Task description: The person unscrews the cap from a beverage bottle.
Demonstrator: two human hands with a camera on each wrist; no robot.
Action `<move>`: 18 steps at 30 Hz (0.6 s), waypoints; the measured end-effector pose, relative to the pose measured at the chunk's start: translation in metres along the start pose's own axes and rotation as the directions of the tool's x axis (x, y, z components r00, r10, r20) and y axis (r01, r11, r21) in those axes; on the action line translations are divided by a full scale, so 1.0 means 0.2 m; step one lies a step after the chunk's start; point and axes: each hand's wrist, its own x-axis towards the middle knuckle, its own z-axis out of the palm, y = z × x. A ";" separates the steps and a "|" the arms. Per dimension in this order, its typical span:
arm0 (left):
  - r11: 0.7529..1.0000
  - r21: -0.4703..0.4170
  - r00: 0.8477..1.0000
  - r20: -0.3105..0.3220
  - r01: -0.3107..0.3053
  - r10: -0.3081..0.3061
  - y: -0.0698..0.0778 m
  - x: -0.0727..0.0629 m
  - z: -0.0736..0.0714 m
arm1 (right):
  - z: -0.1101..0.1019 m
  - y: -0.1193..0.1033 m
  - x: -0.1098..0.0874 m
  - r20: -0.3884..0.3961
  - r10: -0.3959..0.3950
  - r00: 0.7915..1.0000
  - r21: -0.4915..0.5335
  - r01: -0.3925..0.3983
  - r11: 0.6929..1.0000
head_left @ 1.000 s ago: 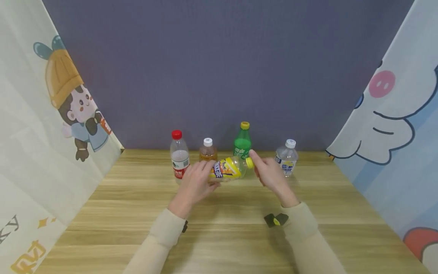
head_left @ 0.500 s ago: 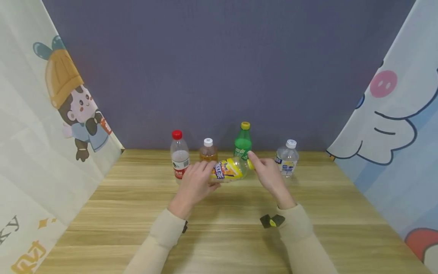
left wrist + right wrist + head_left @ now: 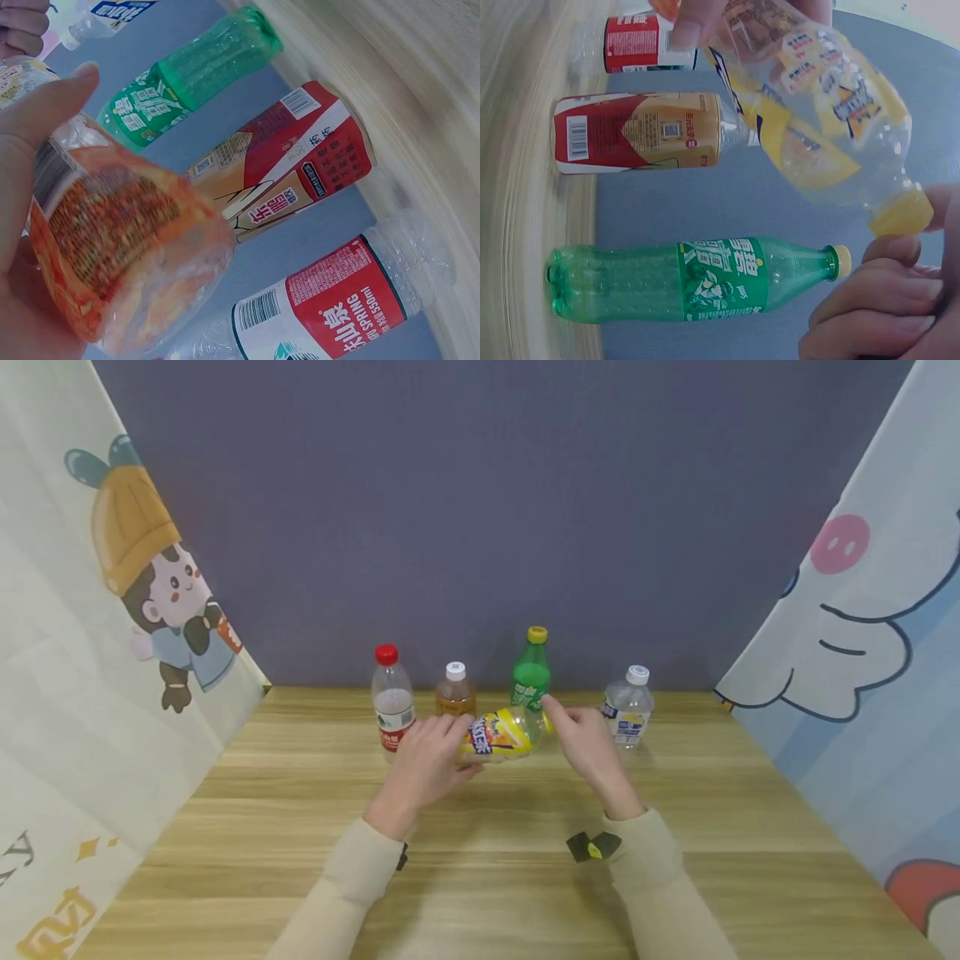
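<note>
A clear bottle with a yellow and orange label (image 3: 495, 734) lies on its side in the air above the table, its yellow cap (image 3: 902, 212) to the right. My left hand (image 3: 429, 760) grips it round its base end. With thumb and fingers, my right hand (image 3: 590, 745) pinches the yellow cap. Behind the held bottle stands a green soda bottle (image 3: 531, 681) with a yellow cap. An amber drink bottle (image 3: 455, 697) with a white cap is partly hidden behind the left hand and the held bottle.
Left of the hands stands a water bottle with a red cap (image 3: 393, 706). To the right is a clear bottle with a white cap (image 3: 628, 710). A dark panel (image 3: 480, 527) rises behind the wooden table (image 3: 495, 877), with printed curtains at both sides.
The right hand has shifted slightly left and its fingers now cover more of the yellow cap. The left hand and the held bottle stay nearly in place.
</note>
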 end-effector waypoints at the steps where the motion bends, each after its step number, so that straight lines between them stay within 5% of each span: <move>1: 1.000 0.001 1.000 0.003 -0.009 0.009 0.00 0.00 0.00 | 0.00 0.00 0.00 -0.009 -0.004 1.000 0.008 0.004 1.000; 18: 0.996 0.086 0.999 0.040 -0.040 0.036 0.02 0.01 0.00 | -0.01 0.04 0.01 0.008 -0.147 0.989 0.002 0.147 0.989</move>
